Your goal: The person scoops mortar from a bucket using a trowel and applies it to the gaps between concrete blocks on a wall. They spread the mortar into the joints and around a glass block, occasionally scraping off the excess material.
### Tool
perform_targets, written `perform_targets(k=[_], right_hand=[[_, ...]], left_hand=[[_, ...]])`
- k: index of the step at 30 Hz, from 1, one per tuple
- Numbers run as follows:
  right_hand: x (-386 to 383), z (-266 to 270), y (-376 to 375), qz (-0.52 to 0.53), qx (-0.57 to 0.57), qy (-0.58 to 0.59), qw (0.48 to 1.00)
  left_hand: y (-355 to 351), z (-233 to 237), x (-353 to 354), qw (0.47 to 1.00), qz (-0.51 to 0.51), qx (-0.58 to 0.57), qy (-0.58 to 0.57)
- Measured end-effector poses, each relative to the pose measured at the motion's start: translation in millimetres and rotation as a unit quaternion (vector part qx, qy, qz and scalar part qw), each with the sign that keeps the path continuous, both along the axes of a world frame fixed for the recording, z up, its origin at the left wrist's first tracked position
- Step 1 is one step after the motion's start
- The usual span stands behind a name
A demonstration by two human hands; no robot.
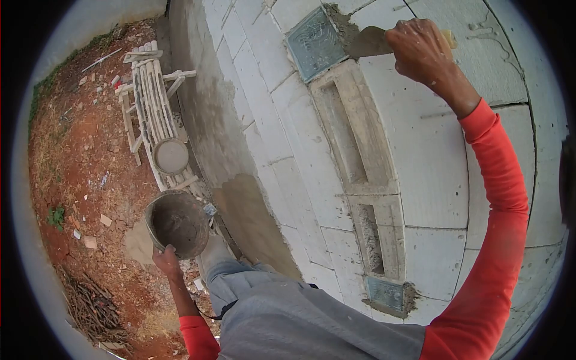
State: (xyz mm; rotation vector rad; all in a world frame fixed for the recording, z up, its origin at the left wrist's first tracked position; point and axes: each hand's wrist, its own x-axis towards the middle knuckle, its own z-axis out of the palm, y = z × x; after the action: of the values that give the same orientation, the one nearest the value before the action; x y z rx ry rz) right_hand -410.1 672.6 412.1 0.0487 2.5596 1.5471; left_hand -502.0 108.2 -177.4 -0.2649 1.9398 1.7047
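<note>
My right hand point(419, 51) is closed round the handle of a trowel point(369, 42), whose blade lies against the wall at the right edge of a square glass block point(317, 45). Grey mortar point(342, 24) sits along that block's upper right edge. Lower left, my left hand point(166, 259) grips the rim of a round bucket point(177, 224) with wet grey mortar inside. A second glass block point(385, 294) with mortar on its right side is set low in the wall.
White block wall point(426, 150) fills the right, with recessed concrete frames point(351, 129) between the glass blocks. A wooden trestle bench point(150, 96) holds a round pan point(171, 156). Red soil point(78, 156) with rubble and a stick pile point(96, 309) lies left.
</note>
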Motion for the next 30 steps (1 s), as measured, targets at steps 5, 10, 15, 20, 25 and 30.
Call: perform_targets(k=[5,10,15,20,25,30], right_hand=[[-18.9,7.8,-4.6,-0.022,0.022,-0.015,0.999],[-40.0,-4.1,14.7,-0.022,0.019,-0.039,0.999],[-77.6,-9.3,22.7,-0.047,0.043,-0.081,0.995],[-83.9,-9.7,51.4,0.1,0.016,-0.032,0.994],[-112.4,-4.2,39.3,-0.12,0.059,-0.055,0.99],[-126.4,-14.7,70.5,-0.091,0.055,-0.043,0.993]], left_hand=[[-4.8,-9.9,6.5,1.0,-0.016,-0.013,-0.014],[-11.5,-8.4,17.9,1.0,0.002,-0.005,-0.017],[-37.9,-21.8,26.0,1.0,0.003,-0.005,-0.01],[-57.0,-26.4,30.5,1.0,0.01,-0.017,0.003],[-66.8,-24.7,27.4,0.999,0.028,-0.021,0.002],[-66.8,-15.7,28.2,0.998,0.054,0.003,0.03]])
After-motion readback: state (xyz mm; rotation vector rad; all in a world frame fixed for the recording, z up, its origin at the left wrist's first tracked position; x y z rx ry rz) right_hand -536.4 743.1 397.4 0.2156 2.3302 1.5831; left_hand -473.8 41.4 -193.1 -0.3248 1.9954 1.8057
